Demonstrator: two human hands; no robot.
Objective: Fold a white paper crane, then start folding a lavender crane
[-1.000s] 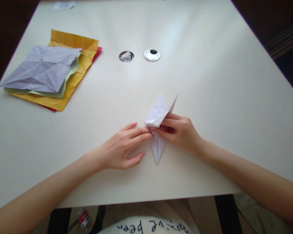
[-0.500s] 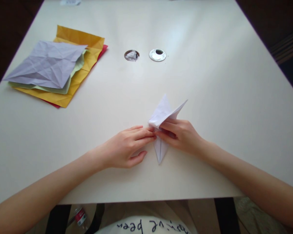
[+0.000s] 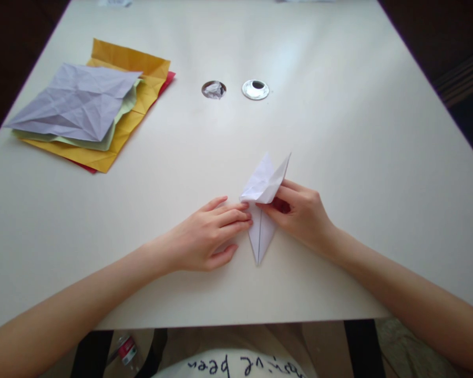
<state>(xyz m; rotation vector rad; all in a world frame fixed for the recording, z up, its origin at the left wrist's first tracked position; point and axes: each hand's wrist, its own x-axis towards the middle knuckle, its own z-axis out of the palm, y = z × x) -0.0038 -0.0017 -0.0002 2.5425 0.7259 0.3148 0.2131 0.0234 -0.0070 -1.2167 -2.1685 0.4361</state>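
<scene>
left hand (image 3: pixel 205 236) flat, fingers extended; right hand (image 3: pixel 299 212) fingers pinched.

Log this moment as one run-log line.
left hand: pressing white folded paper onto table | right hand: pinching its raised flap | paper stack: far left, untouched
</scene>
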